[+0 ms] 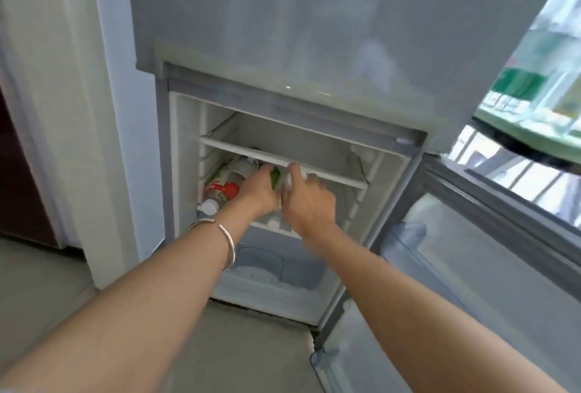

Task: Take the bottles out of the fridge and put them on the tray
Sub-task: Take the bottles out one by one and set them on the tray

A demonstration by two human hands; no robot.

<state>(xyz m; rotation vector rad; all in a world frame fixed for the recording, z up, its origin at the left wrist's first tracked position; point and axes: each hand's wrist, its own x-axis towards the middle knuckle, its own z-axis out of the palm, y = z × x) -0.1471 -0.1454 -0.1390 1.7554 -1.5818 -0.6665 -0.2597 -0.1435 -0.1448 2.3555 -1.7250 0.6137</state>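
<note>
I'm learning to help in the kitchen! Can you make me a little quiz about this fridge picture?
1. True or false: the lower fridge door is open.
2. Which wrist wears the bracelet: A left, B right?
3. What label colour shows on the bottle lying left of the left hand?

Key: 1 true. 2 A. 3 red. The right hand reaches in too.

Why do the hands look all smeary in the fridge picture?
In the head view, the right hand and the green-label bottle are motion-blurred; the left hand is a little sharper. The fridge door bends from the wide-angle lens, and glare whitens the upper door.
</note>
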